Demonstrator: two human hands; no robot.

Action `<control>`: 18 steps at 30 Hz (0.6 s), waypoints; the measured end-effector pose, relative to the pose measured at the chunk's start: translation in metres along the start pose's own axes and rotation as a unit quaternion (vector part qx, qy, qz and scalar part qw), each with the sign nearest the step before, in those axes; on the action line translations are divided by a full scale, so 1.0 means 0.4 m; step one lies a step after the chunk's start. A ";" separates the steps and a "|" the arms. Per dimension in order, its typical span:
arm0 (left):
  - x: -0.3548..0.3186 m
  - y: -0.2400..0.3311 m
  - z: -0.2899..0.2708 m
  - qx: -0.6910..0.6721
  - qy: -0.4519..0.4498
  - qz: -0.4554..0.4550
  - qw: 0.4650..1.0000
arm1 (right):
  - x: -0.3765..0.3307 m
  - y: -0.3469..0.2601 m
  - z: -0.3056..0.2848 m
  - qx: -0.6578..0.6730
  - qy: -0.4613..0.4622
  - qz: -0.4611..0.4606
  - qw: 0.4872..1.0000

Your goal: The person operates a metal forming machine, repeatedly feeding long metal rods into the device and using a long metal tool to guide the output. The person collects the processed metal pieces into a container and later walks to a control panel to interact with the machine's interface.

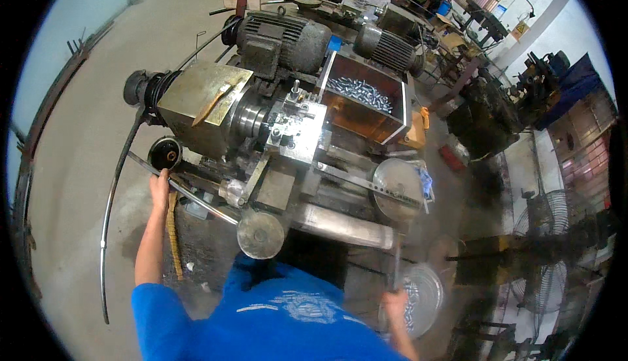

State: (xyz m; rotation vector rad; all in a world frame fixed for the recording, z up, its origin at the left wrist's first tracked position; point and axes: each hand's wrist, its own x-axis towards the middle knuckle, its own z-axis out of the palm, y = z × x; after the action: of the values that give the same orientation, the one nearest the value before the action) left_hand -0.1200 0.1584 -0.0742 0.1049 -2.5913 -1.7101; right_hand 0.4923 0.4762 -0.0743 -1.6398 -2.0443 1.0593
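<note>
At the lathe's left front, my left hand [159, 189] closes round a long metal rod [203, 202] beside a round black cup-shaped part [165, 154]. My right hand [394, 303] grips an upright lever [398, 256] low on the right, slightly blurred by motion. Between and beyond both hands stands the machine, with its chuck [250, 117] and a metal tool block [297, 128] close together. The tip of any workpiece between them is too small to make out. Below the lever, a round metal pan [428, 292] holds small shiny metal pieces.
An open box [363, 120] full of small metal parts sits behind the tool block. A brush-like wooden tool [210, 104] lies on the headstock cover [190, 89]. A large motor [284, 40] stands behind. Round discs [260, 235] and a floor fan [546, 256] are nearby.
</note>
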 end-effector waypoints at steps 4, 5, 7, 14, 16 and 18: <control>-0.055 0.029 0.015 -0.061 0.032 0.037 0.997 | 0.209 0.063 -0.198 -0.331 0.093 0.033 0.938; -0.041 -0.016 0.017 -0.088 0.018 0.040 0.995 | 0.267 0.047 -0.229 -0.385 0.150 -0.031 0.910; 0.011 -0.125 0.051 -0.146 -0.018 0.047 0.988 | 0.415 0.102 -0.257 -0.432 0.225 0.040 0.872; -0.026 -0.103 -0.066 -0.085 -0.104 -0.090 0.987 | 0.379 -0.048 -0.039 -0.264 0.342 -0.203 0.879; 0.034 -0.306 -0.053 0.104 -0.134 -0.014 0.985 | 0.339 0.020 0.022 -0.123 0.243 -0.216 0.938; -0.019 -0.250 0.000 0.375 -0.204 0.125 0.895 | 0.275 0.067 0.083 -0.075 0.172 -0.186 0.964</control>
State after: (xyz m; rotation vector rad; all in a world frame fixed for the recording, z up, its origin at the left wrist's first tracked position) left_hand -0.1088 0.1197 -0.1659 -0.6033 -3.2258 -0.6186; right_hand 0.4572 0.5692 -0.1380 -1.3137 -2.1149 0.4661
